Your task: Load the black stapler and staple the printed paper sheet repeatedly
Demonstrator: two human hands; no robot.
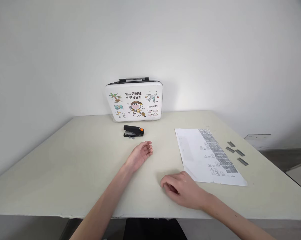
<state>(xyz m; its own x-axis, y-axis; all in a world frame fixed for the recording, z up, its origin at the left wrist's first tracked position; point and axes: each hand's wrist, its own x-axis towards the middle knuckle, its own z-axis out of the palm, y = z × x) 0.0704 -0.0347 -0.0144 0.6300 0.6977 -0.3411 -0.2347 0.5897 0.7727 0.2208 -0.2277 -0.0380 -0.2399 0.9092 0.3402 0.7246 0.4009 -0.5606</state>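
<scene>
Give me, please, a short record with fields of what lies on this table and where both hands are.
left hand: empty, resting on the table, nearest the stapler, not touching it
right hand: palm down, empty, by the printed sheet's near left corner
stapler: black with orange, in front of the case
case: upright at the back edge, cartoon print
staple strips: four, right of the printed sheet

"TRAVEL" on cartoon case (134,100); paper print (210,156) illegible

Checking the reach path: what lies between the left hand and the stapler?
Head view: bare table, plus a small grey strip lying close in front of the stapler.
</scene>
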